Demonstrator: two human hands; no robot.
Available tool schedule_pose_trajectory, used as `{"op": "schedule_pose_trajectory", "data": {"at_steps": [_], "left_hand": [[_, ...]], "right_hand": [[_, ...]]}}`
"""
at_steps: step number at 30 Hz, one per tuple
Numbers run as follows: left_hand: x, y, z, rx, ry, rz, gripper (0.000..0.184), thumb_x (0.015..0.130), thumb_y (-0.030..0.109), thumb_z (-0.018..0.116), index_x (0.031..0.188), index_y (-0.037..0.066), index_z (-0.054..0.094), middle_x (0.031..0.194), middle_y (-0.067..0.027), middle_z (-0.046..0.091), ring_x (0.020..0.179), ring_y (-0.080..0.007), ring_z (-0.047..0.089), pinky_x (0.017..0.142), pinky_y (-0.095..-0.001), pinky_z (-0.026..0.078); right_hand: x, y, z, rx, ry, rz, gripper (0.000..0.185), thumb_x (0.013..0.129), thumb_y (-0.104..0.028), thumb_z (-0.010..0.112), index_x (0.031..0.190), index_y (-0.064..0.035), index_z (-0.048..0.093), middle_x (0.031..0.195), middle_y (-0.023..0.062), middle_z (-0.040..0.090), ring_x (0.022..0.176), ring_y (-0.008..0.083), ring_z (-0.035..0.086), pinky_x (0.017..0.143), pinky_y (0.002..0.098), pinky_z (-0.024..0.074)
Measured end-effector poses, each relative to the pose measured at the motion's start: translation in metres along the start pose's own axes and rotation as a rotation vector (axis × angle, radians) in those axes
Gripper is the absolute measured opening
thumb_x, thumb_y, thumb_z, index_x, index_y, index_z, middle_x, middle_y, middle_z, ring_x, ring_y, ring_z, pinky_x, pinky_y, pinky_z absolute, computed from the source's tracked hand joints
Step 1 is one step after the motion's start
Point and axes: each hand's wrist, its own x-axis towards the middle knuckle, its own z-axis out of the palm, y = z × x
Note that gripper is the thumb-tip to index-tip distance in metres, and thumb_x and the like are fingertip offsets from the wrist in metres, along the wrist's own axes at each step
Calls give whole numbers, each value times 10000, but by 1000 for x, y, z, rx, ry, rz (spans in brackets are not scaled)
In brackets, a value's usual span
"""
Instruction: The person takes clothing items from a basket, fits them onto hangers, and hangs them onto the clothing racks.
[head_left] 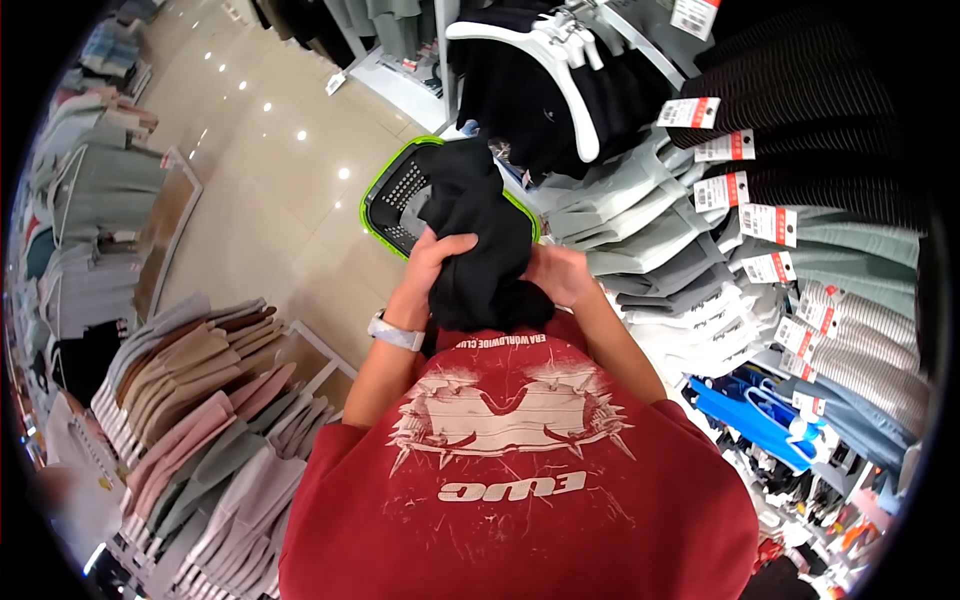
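Note:
A bunched black garment (478, 225) hangs in front of my chest, its exact kind hidden by the folds. My left hand (435, 262), with a light watch (396, 332) on the wrist, is closed on its left side, thumb lying across the cloth. On the opposite side my right hand (558, 272) grips the same garment, its fingertips partly hidden behind the fabric. Just beyond the hands is a dark shopping basket (388, 205) with a bright green rim, partly covered by the garment.
To the right, racks hold folded grey-green shirts (640, 195), dark striped garments with price tags (768, 225) and blue hangers (755, 425). A white hanger (575, 95) with black clothes is ahead. Beige and pink clothes (190, 390) line the left, beside shiny floor tiles (270, 160).

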Motion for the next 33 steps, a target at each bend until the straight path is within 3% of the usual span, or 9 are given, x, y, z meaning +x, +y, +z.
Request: {"op": "schedule_pose_trajectory", "data": {"at_steps": [2, 3, 5, 10, 18, 21, 26, 31, 33], "left_hand": [[-7, 6, 10, 77, -44, 15, 562, 778, -19, 626, 1305, 2, 431, 1181, -132, 583, 1069, -261, 590, 913, -369, 500], [-11, 8, 18, 137, -112, 16, 541, 774, -30, 631, 1283, -4, 451, 1171, -109, 588, 1071, -227, 580, 919, -351, 485], [-14, 3, 28, 203, -185, 8, 521, 770, -41, 637, 1262, -10, 470, 1160, -86, 592, 1072, -194, 570, 926, -334, 469], [-21, -5, 30, 655, -295, 264, 430, 777, 13, 685, 1174, -24, 523, 1098, -49, 601, 1003, -121, 539, 893, -283, 432], [-35, 3, -10, 411, -11, 309, 387, 922, 213, 563, 1216, -36, 525, 1168, -99, 598, 1061, -161, 563, 915, -312, 441], [-31, 4, -23, 128, 18, 485, 403, 932, 201, 548, 1256, -29, 480, 1241, -151, 555, 1124, -240, 552, 990, -376, 414], [-32, 3, -47, -86, -119, 467, 470, 967, 243, 398, 1361, -11, 363, 1435, -169, 369, 1323, -325, 356, 1116, -473, 242], [-27, 14, -39, -252, -32, 353, 421, 940, 170, 463, 1323, 5, 408, 1398, -141, 421, 1272, -304, 426, 1064, -463, 330], [-18, 17, -48, -30, 191, 276, 394, 933, 156, 483, 1289, -7, 437, 1339, -121, 476, 1209, -279, 485, 1007, -433, 392]], "right_hand": [[0, 0, -1, 68, 9, -69, 745, 881, -588, 453, 1380, -42, 359, 1383, 141, 423, 1269, 264, 418, 1020, 444, 366], [0, -3, 9, 74, 11, -85, 745, 881, -588, 453, 1380, -42, 359, 1383, 141, 423, 1269, 264, 418, 1020, 444, 366], [-1, -15, 36, -9, 196, -139, 714, 890, -563, 469, 1375, -48, 370, 1348, 140, 461, 1241, 264, 450, 1016, 440, 369], [19, -37, 74, -192, 201, -303, 469, 842, -69, 556, 1298, -30, 457, 1149, 87, 593, 1023, 171, 598, 897, 291, 480], [23, -35, 76, -200, 396, -468, 235, 781, 6, 444, 956, -15, 600, 875, 22, 621, 774, 80, 581, 708, 198, 458], [15, -46, 72, -288, 204, -523, 197, 719, 33, 433, 837, -10, 586, 777, 13, 577, 719, 86, 533, 671, 198, 409], [10, -51, 77, -465, 199, -582, 138, 650, 51, 419, 700, 1, 538, 711, 31, 538, 695, 109, 501, 662, 212, 381], [8, -50, 86, -406, 191, -572, 127, 637, 51, 418, 663, -6, 529, 701, 41, 539, 686, 108, 501, 651, 217, 384], [6, -51, 90, -402, 214, -543, 119, 637, 43, 421, 657, -7, 527, 698, 38, 538, 679, 107, 501, 644, 214, 380]]}}
